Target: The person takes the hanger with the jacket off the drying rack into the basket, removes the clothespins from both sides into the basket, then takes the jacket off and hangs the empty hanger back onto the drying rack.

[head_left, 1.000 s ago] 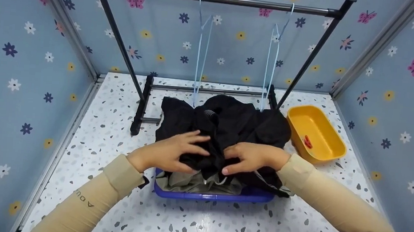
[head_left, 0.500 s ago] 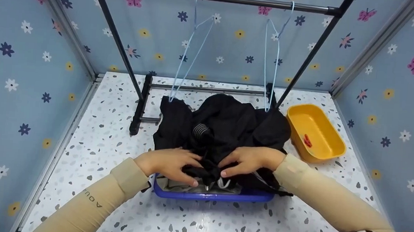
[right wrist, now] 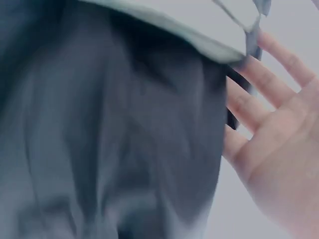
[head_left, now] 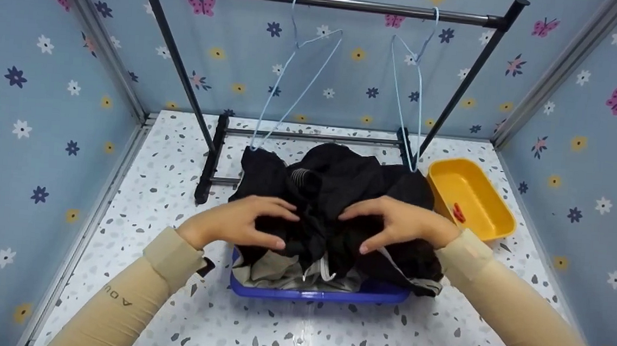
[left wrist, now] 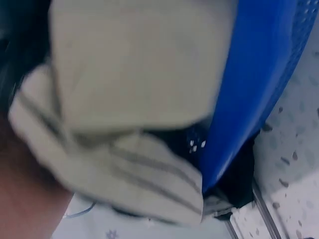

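Note:
A heap of black clothes [head_left: 341, 175] fills a blue basket [head_left: 327, 296], and a beige-grey garment [head_left: 274, 268] shows at its front edge. Over the left part of the heap is my left hand [head_left: 240, 220], thumb apart from the fingers. My right hand [head_left: 400, 223] hovers at the right part, its fingers spread; whether either hand touches the cloth is hard to tell. In the right wrist view, the straight fingers [right wrist: 271, 87] lie beside blurred dark cloth [right wrist: 124, 134]. The left wrist view has pale cloth [left wrist: 139, 64] beside the blue basket wall [left wrist: 249, 84].
Behind the heap stands a dark metal clothes rack [head_left: 347, 3]. Two light-blue wire hangers, a left one [head_left: 315, 81] and a right one [head_left: 419, 105], hang from its bar. A yellow tub [head_left: 472, 198] with small red items [head_left: 458, 212] sits at the right.
Both hands have moved apart and away from the middle of the heap, the right one to the right and up. The hangers have swung and turned on the bar. The cloth has shifted slightly.

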`<move>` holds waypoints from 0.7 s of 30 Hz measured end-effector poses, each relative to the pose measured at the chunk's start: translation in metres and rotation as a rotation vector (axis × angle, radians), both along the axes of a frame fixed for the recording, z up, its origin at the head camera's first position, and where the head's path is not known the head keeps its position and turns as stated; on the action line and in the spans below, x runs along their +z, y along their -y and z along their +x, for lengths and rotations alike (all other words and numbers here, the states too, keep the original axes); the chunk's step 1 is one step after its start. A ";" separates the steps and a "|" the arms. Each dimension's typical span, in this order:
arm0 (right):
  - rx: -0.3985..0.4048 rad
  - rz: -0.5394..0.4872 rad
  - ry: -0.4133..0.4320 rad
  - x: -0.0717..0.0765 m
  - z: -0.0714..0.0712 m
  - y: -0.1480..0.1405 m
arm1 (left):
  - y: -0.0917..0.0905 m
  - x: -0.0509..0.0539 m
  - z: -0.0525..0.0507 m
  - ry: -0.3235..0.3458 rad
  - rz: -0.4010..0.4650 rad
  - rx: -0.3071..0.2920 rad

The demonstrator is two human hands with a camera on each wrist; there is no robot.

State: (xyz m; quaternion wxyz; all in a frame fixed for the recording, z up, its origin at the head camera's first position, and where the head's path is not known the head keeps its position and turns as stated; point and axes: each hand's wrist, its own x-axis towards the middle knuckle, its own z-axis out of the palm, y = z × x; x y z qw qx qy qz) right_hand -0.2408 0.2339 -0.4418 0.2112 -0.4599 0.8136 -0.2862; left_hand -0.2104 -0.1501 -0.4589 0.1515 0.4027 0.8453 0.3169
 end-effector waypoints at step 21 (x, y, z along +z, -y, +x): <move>-0.573 -0.125 -0.037 -0.026 -0.024 -0.123 | 0.058 -0.040 -0.053 0.169 0.162 0.552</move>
